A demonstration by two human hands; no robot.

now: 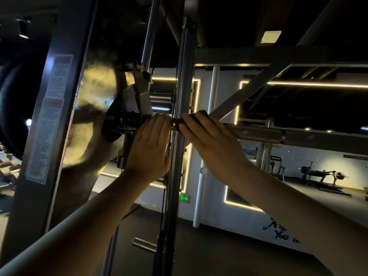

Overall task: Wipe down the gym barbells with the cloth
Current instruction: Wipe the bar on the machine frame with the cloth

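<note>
A steel barbell (258, 133) runs from the machine's carriage at centre left out to the right, at head height. My left hand (151, 144) curls over the bar beside the black carriage hook. My right hand (207, 140) grips the bar just right of the vertical guide rod, with a dark cloth (199, 116) pressed under its fingers against the bar. Most of the cloth is hidden by the fingers. A short bare stretch of bar shows between the two hands.
A wide upright post with warning labels (49, 120) stands close at left, with a black weight plate (12, 108) behind it. A vertical guide rod (179, 136) crosses between my hands. A storage peg (144, 245) juts out low. A bench machine (322, 176) stands far right.
</note>
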